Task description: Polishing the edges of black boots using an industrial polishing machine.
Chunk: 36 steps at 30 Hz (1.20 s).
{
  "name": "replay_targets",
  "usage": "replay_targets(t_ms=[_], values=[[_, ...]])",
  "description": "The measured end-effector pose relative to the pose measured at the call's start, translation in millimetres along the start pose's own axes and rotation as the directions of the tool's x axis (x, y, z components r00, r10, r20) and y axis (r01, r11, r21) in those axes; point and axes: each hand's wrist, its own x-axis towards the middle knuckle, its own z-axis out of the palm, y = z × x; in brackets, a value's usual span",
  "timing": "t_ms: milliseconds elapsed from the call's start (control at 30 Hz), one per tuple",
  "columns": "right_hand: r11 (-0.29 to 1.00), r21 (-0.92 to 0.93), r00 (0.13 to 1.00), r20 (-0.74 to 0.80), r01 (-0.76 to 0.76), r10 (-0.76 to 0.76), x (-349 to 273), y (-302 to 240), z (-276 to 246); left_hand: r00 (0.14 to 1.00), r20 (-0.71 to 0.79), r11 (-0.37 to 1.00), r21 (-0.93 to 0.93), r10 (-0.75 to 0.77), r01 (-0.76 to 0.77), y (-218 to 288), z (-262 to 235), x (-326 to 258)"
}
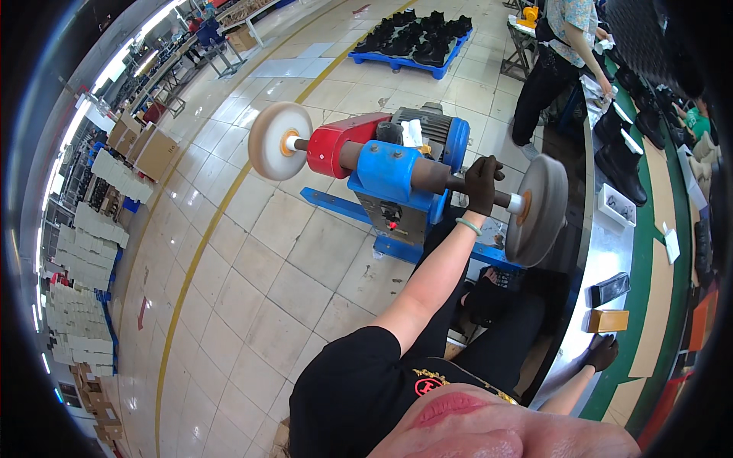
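Observation:
A polishing machine (391,169) stands in front of me, with a blue housing, a red belt cover and a motor behind. A pale round buffing wheel sits on each end of its shaft: the left wheel (279,142) and the right wheel (537,211), whose rim looks blurred. My left hand (482,185), in a dark glove, is at the shaft just inside the right wheel. Its fingers are curled, and their inner side is hidden. On the metal bench, my right hand (603,353), also gloved, lies with fingers stretched out beside an amber-brown block (608,321).
A black block (609,290) and a white tray (616,206) are on the bench (569,374). Black boots (620,164) stand farther along it, near another person (557,61). A blue pallet (397,62) of black shoes is on the floor beyond the machine. Cartons (151,149) line the left.

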Motion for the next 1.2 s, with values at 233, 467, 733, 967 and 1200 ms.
replay_targets(t_ms=[233,467,733,967,1200], values=[[1.000,-0.010,1.000,0.014,-0.028,0.028,-2.7,-4.7,-6.6,1.000,0.012,1.000,-0.011,0.000,0.000,-1.4,0.3,-1.1],[1.000,-0.011,1.000,0.002,-0.019,0.019,-1.0,-0.4,-5.7,1.000,-0.001,1.000,-0.027,-0.009,0.009,-1.1,2.7,-1.3],[1.000,-0.020,1.000,0.015,-0.023,0.023,-2.4,-4.9,-6.4,1.000,0.001,1.000,0.002,-0.009,0.009,-1.1,0.3,-0.5],[1.000,-0.023,1.000,-0.001,-0.022,0.022,-2.2,-2.2,-5.5,1.000,0.006,1.000,0.012,-0.009,0.009,-2.5,0.2,-0.3],[1.000,-0.016,1.000,-0.020,-0.018,0.018,-5.0,-9.2,-7.6,1.000,0.010,1.000,-0.008,0.001,-0.001,-2.4,0.5,-0.2]])
